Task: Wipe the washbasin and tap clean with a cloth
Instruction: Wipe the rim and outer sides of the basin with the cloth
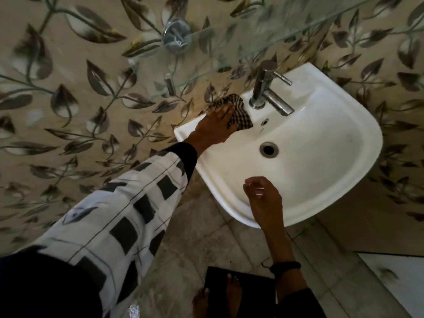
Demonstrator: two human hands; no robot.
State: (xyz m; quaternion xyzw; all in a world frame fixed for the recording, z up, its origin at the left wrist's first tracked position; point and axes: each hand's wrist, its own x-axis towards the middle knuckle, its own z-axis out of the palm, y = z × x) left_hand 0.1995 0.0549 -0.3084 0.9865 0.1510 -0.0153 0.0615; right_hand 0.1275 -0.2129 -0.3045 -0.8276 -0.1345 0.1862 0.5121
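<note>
Right of the left hand [213, 127]: rounded, glossy white ceramic washbasin [339, 161]. Just right of its fingertips: smooth chrome pillar tap [263, 88]. Pressed under its flat, straight fingers, on the basin ledge: crumpled black-and-white checked cloth [242, 117]. Over the near rim: right hand [263, 198], loosely curled, holding nothing.

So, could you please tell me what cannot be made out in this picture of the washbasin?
All in the head view:
- The washbasin rim beneath the cloth and left hand: covered, so its cleanliness is unknown.
- The front rim beneath the right hand: covered.
- The side of the tap facing the wall: hidden by its own body.
- The wall fitting: blurred, partly behind the glass shelf.
</note>
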